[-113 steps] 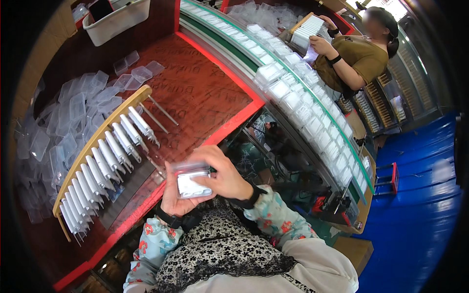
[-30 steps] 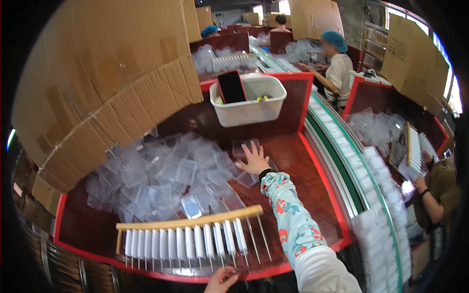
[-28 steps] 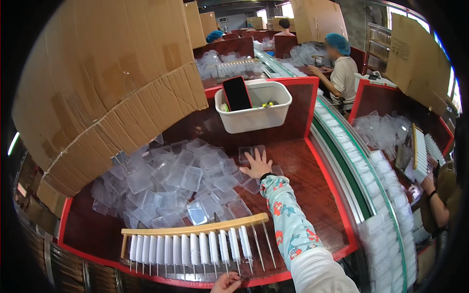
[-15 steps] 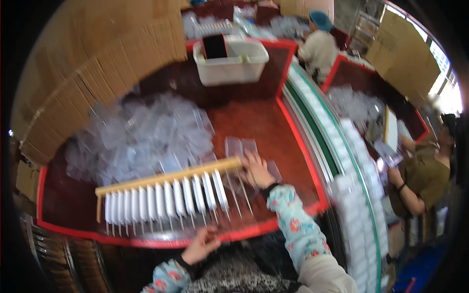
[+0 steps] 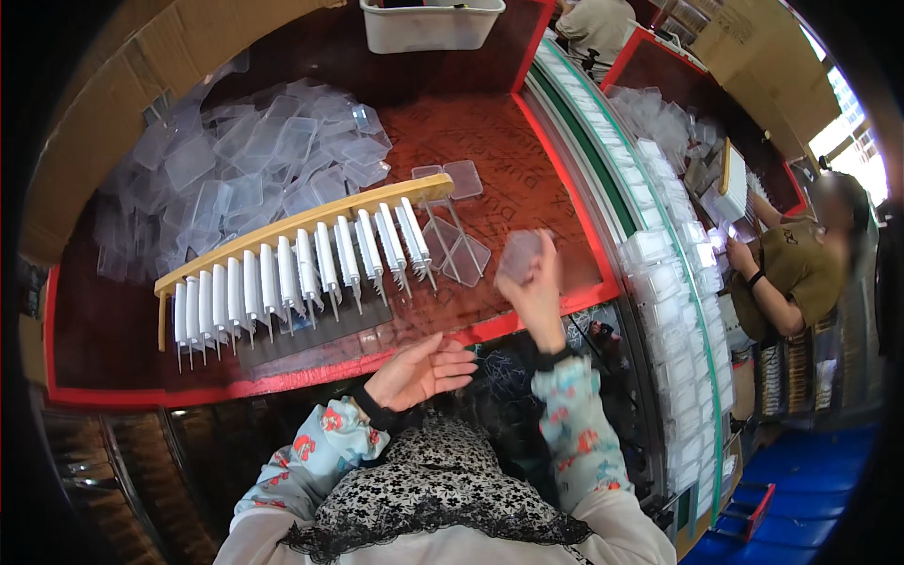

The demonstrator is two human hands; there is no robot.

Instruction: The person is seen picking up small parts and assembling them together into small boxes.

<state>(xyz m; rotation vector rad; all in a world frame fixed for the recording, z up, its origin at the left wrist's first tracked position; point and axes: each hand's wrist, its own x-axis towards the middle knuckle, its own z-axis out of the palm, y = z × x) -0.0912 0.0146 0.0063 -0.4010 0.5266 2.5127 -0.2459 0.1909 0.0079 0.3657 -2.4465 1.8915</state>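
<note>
Right hand: the right hand (image 5: 535, 292) is raised over the near right part of the bench (image 5: 490, 122), and its fingers pinch one clear plastic box (image 5: 519, 256).
Held box: it is above the bench, to the right of the loose boxes; the pinch seems to be by its edges, probably so that most of it remains uncovered. Blur hides the exact contacts.
Left hand: the left hand (image 5: 419, 370) is at the red border (image 5: 311, 370), fingers extended and relaxed, holding nothing; the palm is turned inward.
Wooden-bar rack: the rack (image 5: 311, 231) stands slantwise on the bench, its rod ends toward the person, which likely makes the hanging white pieces (image 5: 247, 287) easy to reach. What these pieces are, one cannot tell.
Bare rods: two metal rods (image 5: 466, 243) at the right end carry nothing; they cross in front of some loose boxes (image 5: 471, 261) and partly obstruct access to these.
Box pile: a heap of clear boxes (image 5: 235, 179) lies behind the rack, so the rack is a barrier between it and the left hand.
Farther around: a white bin (image 5: 433, 30) is at the back; on the right, a conveyor (image 5: 617, 202) runs beside rows of packed boxes (image 5: 664, 311), and beyond them a co-worker (image 5: 796, 273) holds another rack (image 5: 725, 193).
</note>
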